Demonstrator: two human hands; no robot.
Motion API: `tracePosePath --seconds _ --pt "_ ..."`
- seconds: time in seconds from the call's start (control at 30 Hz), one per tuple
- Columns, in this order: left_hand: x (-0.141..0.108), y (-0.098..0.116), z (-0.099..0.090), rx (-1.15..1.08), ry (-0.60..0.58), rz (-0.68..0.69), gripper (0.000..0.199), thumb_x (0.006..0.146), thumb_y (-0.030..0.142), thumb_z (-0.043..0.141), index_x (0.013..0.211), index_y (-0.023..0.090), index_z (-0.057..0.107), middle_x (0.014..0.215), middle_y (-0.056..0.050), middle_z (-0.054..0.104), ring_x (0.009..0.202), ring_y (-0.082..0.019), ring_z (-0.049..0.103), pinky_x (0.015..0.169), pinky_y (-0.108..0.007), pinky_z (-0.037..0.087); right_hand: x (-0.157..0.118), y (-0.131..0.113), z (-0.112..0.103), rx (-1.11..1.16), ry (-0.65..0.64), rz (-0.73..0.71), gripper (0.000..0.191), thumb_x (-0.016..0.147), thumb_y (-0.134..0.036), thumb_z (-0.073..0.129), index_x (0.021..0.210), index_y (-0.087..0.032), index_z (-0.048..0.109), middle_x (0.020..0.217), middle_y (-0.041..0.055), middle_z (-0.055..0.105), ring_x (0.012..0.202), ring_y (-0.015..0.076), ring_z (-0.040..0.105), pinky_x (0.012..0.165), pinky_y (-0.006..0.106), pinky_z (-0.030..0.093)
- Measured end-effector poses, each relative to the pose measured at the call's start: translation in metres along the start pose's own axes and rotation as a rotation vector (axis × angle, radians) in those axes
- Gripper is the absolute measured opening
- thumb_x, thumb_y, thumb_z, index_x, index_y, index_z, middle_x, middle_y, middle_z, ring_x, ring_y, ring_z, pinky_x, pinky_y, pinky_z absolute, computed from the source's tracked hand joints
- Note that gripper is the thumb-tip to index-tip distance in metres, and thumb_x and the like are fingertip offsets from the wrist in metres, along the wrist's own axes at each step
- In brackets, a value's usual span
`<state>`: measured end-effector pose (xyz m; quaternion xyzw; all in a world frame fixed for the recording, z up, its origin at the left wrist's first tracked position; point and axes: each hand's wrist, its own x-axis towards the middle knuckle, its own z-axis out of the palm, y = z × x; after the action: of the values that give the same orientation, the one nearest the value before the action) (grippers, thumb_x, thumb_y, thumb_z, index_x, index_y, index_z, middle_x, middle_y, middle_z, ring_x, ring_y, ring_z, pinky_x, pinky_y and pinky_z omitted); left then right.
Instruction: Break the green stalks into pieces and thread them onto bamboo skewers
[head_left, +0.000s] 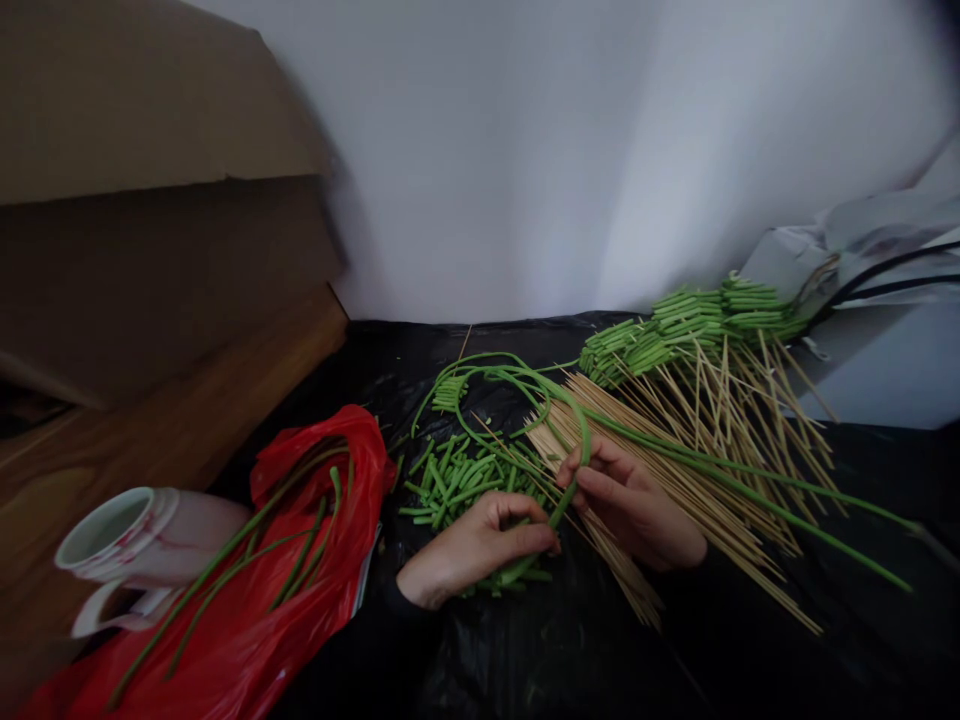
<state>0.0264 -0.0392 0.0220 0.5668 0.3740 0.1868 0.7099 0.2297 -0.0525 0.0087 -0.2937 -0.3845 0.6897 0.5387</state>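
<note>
Right of the red bag [262, 640], holding one long green stem [564, 502] with closed left grip [484, 542] and closed right grip [637, 503].

Room to pass over the near sheet [495, 660]; bag [251, 635] and mug [187, 535] block the left, sticks [675, 500] the right, stem loops [583, 425] the middle, wall [465, 190] the back
</note>
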Motion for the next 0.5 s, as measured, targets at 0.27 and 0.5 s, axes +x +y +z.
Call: tracePosePath --seconds 0.27,0.5 --pt "0.008 -0.011 -0.002 -0.421 0.276 0.172 0.032 0.072 0.041 0.081 0.077 0.014 0.064 0.063 0.004 0.052 0.049 -0.003 0.033 0.046 -0.016 0.024 0.001 0.001 0.003 -0.001 -0.014 -0.041 0.013 0.074 -0.019 0.08 0.077 -0.019 0.068 0.095 0.0002 0.067 0.078 0.0134 0.068 0.068 0.023 0.05" --pt "0.008 -0.001 -0.014 -0.758 0.173 0.23 0.026 0.084 0.029 0.068 0.07 0.014 0.052 0.061 0.005 0.045 0.042 -0.002 0.025 0.039 -0.014 0.02 0.0 0.009 0.009 0.031 -0.123 0.013 0.013 0.074 -0.019 0.081 0.076 -0.019 0.068 0.082 0.0001 0.068 0.068 0.011 0.063 0.065 0.025 0.049"
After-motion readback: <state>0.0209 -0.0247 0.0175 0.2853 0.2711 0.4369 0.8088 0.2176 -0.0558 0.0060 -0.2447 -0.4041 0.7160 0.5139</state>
